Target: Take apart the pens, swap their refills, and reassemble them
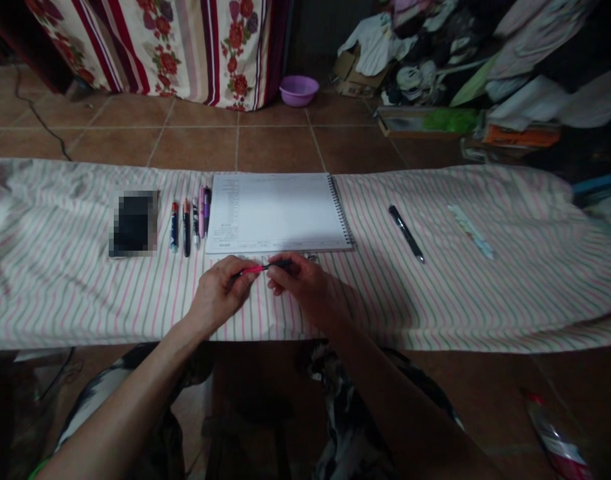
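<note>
My left hand (222, 293) is closed on the pink part of a slim pink-and-black pen (252, 269). My right hand (301, 280) pinches the black end of the same pen, which lies level between the two hands. A short dark stretch shows between the fingertips; whether the black end is a separate cap I cannot tell. Just beyond the hands a spiral-bound pad (288, 210) lies open at a mostly white page. Beside the right hand, at the pad's near edge, a small shiny item (311, 257) is partly hidden.
Left of the pad, several pens (186, 227) lie side by side, near a pixelated dark rectangle (134, 223). To the right lie a black pen (406, 233) and a pale patterned pen (471, 231). A striped cloth (150, 300) covers the table. Beyond, a purple basin (299, 91) stands on the tiles.
</note>
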A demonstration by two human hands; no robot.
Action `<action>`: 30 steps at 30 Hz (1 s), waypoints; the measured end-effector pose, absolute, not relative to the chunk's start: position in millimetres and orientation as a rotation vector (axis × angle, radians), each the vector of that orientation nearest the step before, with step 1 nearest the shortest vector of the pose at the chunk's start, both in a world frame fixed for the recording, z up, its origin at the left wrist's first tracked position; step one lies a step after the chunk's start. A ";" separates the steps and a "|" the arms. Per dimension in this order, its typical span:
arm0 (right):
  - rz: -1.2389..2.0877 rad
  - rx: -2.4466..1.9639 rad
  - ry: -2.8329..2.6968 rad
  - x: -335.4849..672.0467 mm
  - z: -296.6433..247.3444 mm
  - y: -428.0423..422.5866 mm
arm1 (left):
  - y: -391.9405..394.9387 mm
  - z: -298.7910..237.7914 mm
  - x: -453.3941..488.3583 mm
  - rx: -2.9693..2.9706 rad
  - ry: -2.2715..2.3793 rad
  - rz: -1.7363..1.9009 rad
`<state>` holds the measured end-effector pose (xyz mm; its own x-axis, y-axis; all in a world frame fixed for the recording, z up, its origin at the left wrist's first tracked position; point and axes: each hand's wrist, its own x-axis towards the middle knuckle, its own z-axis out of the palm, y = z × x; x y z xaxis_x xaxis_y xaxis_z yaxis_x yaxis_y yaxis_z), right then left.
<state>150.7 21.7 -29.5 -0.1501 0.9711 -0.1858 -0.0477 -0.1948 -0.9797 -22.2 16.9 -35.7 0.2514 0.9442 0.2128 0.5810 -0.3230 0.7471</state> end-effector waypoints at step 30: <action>1.395 -1.220 -1.143 146.0 -36.5 20.5 | 17.1 -35.2 -17.8 1.917 1.430 0.893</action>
<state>146.0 20.5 -36.5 -0.0768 0.9882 -0.1323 -0.0642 -0.1373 -0.9884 -17.8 17.1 -35.2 0.2009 0.9647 0.1703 0.5761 -0.2570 0.7759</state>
